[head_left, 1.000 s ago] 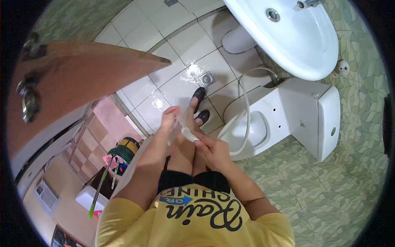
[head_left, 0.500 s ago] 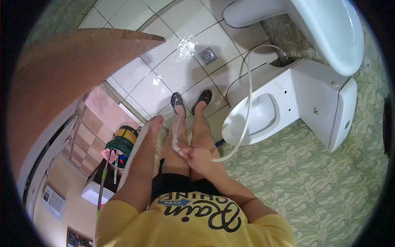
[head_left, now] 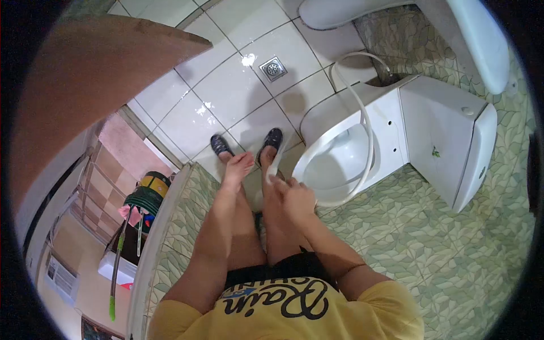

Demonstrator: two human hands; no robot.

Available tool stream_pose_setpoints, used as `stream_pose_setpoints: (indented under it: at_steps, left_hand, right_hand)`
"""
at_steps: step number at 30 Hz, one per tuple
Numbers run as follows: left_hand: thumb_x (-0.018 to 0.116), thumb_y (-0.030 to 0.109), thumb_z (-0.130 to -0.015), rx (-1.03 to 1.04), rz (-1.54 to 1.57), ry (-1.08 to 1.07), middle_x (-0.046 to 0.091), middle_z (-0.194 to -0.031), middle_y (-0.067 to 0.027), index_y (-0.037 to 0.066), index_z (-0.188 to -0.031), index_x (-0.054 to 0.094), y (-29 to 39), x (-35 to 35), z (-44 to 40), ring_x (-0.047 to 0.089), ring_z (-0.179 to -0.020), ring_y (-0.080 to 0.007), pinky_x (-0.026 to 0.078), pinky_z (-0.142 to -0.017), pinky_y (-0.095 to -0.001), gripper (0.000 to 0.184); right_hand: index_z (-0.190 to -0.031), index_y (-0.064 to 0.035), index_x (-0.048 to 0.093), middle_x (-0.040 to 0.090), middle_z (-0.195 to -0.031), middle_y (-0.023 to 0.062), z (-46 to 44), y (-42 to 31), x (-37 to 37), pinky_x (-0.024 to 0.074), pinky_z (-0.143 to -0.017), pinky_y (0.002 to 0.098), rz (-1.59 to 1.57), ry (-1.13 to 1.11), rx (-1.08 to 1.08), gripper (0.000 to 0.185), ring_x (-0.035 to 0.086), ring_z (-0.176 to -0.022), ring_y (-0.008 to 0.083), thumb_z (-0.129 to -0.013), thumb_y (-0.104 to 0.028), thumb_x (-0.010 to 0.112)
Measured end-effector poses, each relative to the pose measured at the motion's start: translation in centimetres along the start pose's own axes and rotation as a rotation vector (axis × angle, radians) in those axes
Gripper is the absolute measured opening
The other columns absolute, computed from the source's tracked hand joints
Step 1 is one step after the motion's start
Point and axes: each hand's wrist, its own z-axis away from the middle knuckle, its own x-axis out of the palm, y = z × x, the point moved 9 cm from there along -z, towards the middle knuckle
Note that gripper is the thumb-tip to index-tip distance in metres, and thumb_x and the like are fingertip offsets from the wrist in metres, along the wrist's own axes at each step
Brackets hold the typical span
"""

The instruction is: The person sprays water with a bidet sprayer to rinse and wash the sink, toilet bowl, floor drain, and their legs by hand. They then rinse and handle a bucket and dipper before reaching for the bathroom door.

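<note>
My right hand point(head_left: 297, 198) is wrapped round the end of a pale hose point(head_left: 367, 136), in front of my right thigh. From its fingers a whitish, blurred stream point(head_left: 277, 156) runs forward, over the foot on that side. The hose loops across the toilet bowl point(head_left: 334, 164) and back to the wall behind the toilet. My left hand point(head_left: 239, 169) is held above my left shin with its fingers stretched out and holds nothing. A gap separates it from my right hand and the hose.
The toilet tank point(head_left: 442, 136) stands at the right, below a white sink point(head_left: 481, 45). A floor drain point(head_left: 273, 69) lies ahead in wet white tiles. A brown door point(head_left: 102, 85) fills the upper left. Beyond the doorway are a green container point(head_left: 148, 195) and a green-handled stick point(head_left: 116, 272).
The view has shifted. My right hand has moved forward and outward with the hose end, and the stream now points further right. My left hand has come in over the left shin.
</note>
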Motion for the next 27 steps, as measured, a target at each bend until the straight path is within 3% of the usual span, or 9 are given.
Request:
stream_pose_setpoints:
  at_steps: [2,3,5,8,9,11,14,20,27]
  left_hand:
    - [0.056,0.019,-0.085,0.017,0.042,-0.003,0.063,-0.089,0.0005,0.007,-0.103,0.06,-1.5,0.2,-0.4,0.058,-0.079,-0.0091,0.043,-0.066,-0.0215,0.022]
    - [0.057,0.018,-0.085,0.047,0.038,-0.002,0.063,-0.089,-0.0002,0.006,-0.102,0.061,-1.6,-0.1,-0.1,0.058,-0.078,-0.009,0.043,-0.065,-0.0214,0.022]
    - [0.057,0.018,-0.085,0.082,0.042,0.025,0.063,-0.089,-0.0009,0.005,-0.101,0.061,-3.2,-2.3,-0.1,0.057,-0.077,-0.0088,0.043,-0.064,-0.0213,0.022]
    - [0.058,0.016,-0.084,0.138,0.133,0.042,0.062,-0.087,-0.002,0.003,-0.101,0.061,-8.6,-8.0,-2.0,0.057,-0.074,-0.0084,0.043,-0.061,-0.0213,0.021]
    - [0.058,0.018,-0.084,0.068,0.053,0.171,0.063,-0.088,-0.0011,0.006,-0.101,0.06,-10.3,-10.3,-1.7,0.058,-0.075,-0.0099,0.042,-0.06,-0.0226,0.021]
    - [0.058,0.02,-0.084,-0.001,-0.027,0.302,0.064,-0.089,-0.0002,0.009,-0.102,0.059,-11.0,-12.8,-0.1,0.06,-0.075,-0.0115,0.041,-0.059,-0.024,0.021]
    - [0.057,0.021,-0.084,-0.049,-0.043,0.321,0.063,-0.084,0.0011,0.009,-0.101,0.059,-10.0,-13.8,1.3,0.058,-0.07,-0.0106,0.04,-0.057,-0.0218,0.021]
    - [0.058,0.017,-0.083,0.03,0.082,0.23,0.061,-0.082,-0.0016,0.005,-0.096,0.059,-5.9,-8.3,1.3,0.058,-0.072,-0.0107,0.045,-0.061,-0.0224,0.018]
    - [0.062,0.012,-0.081,0.076,0.416,0.054,0.063,-0.087,-0.009,0.001,-0.098,0.057,-4.8,-2.0,-1.0,0.061,-0.075,-0.0169,0.048,-0.068,-0.025,0.02]
  right_hand:
    - [-0.117,-0.0305,0.053,0.057,-0.084,0.0068,3.1,-1.9,2.5,0.0475,-0.055,0.0388,0.05,-0.149,-0.266,0.043,0.059,-0.069,0.0254,-0.075,-0.025,0.057]
    - [-0.117,-0.0305,0.053,0.057,-0.084,0.0068,4.4,-2.3,2.7,0.0475,-0.055,0.0388,0.048,-0.162,-0.273,0.043,0.059,-0.069,0.0254,-0.075,-0.025,0.057]
    - [-0.12,-0.0307,0.05,0.057,-0.082,0.0055,7.2,-5.3,4.0,0.0475,-0.054,0.038,-0.223,-0.399,-0.427,0.048,0.059,-0.068,0.0235,-0.073,-0.023,0.059]
    - [-0.118,-0.0303,0.053,0.056,-0.077,0.0048,7.0,-7.2,2.8,0.0466,-0.053,0.0374,-0.264,-0.368,-0.489,0.046,0.059,-0.068,0.0228,-0.073,-0.022,0.06]
    - [-0.118,-0.0303,0.053,0.056,-0.077,0.0048,6.9,-7.0,3.1,0.0466,-0.053,0.0374,-0.265,-0.367,-0.499,0.046,0.059,-0.068,0.0228,-0.073,-0.022,0.06]
    - [-0.113,-0.0289,0.057,0.057,-0.075,0.0051,5.9,-6.3,3.0,0.046,-0.052,0.0374,-0.298,-0.204,-0.48,0.037,0.058,-0.065,0.0243,-0.076,-0.024,0.059]
    - [-0.109,-0.0275,0.06,0.058,-0.076,0.0056,4.3,-4.0,2.4,0.0459,-0.052,0.0377,-0.283,-0.225,-0.356,0.03,0.058,-0.063,0.0262,-0.079,-0.027,0.058]
    - [-0.109,-0.0265,0.06,0.061,-0.081,0.0059,2.8,-2.3,-1.0,0.047,-0.055,0.0364,-0.3,-0.03,-0.385,0.028,0.059,-0.065,0.0264,-0.081,-0.027,0.057]
    - [-0.107,-0.023,0.062,0.062,-0.083,0.0061,5.9,-4.9,-3.1,0.0473,-0.057,0.036,-0.385,-0.096,-0.468,0.027,0.059,-0.068,0.0253,-0.08,-0.026,0.059]
